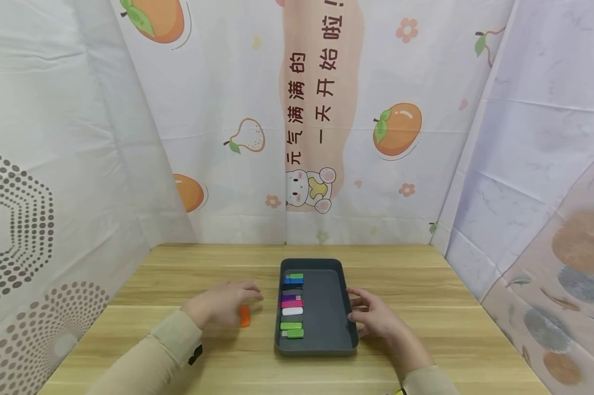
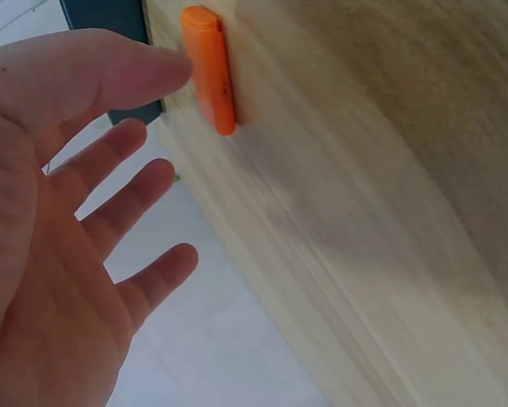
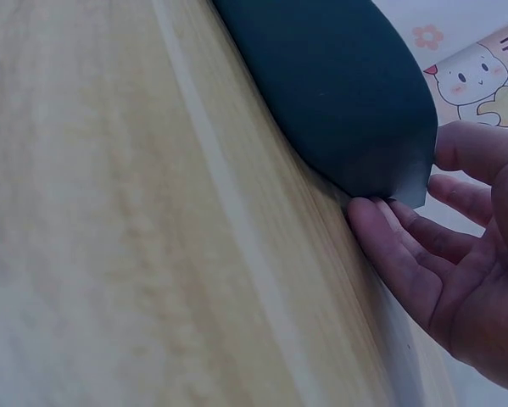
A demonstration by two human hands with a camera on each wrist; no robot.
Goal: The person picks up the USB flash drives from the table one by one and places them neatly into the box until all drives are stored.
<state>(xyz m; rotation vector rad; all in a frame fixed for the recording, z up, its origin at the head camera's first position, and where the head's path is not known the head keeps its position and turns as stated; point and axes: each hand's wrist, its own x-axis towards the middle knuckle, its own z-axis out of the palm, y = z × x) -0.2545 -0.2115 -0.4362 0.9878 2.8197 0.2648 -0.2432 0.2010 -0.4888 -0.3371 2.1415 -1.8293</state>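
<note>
My left hand (image 1: 223,304) hovers with spread fingers close by an orange USB flash drive (image 1: 245,316) lying on the table left of the tray. In the left wrist view, the thumb of the left hand (image 2: 67,195) overlaps the edge of the orange drive (image 2: 209,72), and nothing is held. A dark grey tray (image 1: 326,312) stands at the middle. My right hand (image 1: 373,314) touches its right outer wall with loosely bent fingers; in the right wrist view its fingertips (image 3: 368,216) meet the tray's (image 3: 338,93) lower edge.
Along the tray's left side lies a column of several USB flash drives (image 1: 292,311), among them green, blue, black, purple, pink and white ones. The wooden table (image 1: 218,263) runs back to a printed curtain (image 1: 218,181), with more curtains on both sides.
</note>
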